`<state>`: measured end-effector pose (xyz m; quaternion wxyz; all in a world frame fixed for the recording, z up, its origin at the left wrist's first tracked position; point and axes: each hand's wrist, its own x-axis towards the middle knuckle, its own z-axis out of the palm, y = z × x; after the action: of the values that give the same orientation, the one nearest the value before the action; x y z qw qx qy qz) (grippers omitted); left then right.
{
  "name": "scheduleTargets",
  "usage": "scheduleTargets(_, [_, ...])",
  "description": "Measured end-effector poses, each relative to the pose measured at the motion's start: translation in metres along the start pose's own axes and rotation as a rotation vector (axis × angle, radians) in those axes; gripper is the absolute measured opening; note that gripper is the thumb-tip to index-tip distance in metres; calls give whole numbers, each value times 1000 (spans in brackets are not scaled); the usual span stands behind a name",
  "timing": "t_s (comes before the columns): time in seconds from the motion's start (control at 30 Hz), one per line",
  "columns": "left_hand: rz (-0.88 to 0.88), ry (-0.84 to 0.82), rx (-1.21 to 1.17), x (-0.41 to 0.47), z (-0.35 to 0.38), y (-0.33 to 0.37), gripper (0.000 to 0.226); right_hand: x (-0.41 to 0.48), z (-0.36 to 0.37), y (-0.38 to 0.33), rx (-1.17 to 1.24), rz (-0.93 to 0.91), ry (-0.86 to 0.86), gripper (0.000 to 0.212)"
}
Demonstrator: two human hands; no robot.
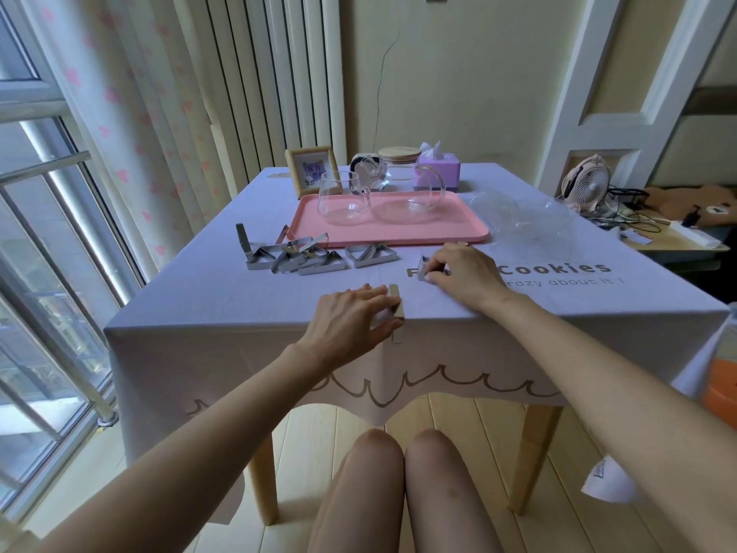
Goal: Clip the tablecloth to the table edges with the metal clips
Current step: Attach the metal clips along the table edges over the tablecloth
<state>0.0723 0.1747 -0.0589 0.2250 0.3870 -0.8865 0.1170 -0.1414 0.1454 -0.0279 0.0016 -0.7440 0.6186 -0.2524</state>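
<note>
Right now the left hand grips a metal clip at the middle of the table's near edge, fingers curled over the top and thumb at the lip. The clip straddles the edge over the lavender tablecloth; whether it is pushed fully home I cannot tell. The right hand pinches a second clip between thumb and fingertips, low over the cloth beside the printed lettering. The spare clips lie in a loose pile farther in, left of centre, just in front of a pink tray carrying two glass cups.

The main risk, as I judge it, is drag. If the clip is forced on at a slant, it could bunch the cloth or tug it toward the person, shifting the tray and glasses with it. A half-seated clip might also spring off the edge once released. With the thumb so near the clip's mouth, it could get nipped. If the second clip goes on before the fabric is smoothed, a wrinkle may be locked in.
</note>
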Motion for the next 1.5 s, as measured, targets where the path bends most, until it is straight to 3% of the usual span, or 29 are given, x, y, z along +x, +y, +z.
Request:
scheduleTargets(0.13, [-76, -109, 47, 18, -7, 19, 54, -22, -16, 7, 130, 16, 72, 7])
scheduleTargets(0.3, [62, -259, 19, 60, 3, 61, 53, -53, -29, 28, 327, 53, 204, 8])
scheduleTargets(0.6, [88, -530, -162, 131, 44, 125, 59, -98, -60, 95, 509, 221, 323, 15])
scheduleTargets(0.97, [203, -511, -199, 194, 75, 209, 58, -142, -97, 166, 503, 340, 490, 16])
scheduleTargets(1.3, [252, -485, -194, 188, 85, 215, 57, -138, -110, 196, 675, 334, 545, 15])
scheduleTargets(1.5, [218, -527, -338, 207, 78, 215, 56, -153, -109, 196, 698, 333, 559, 8])
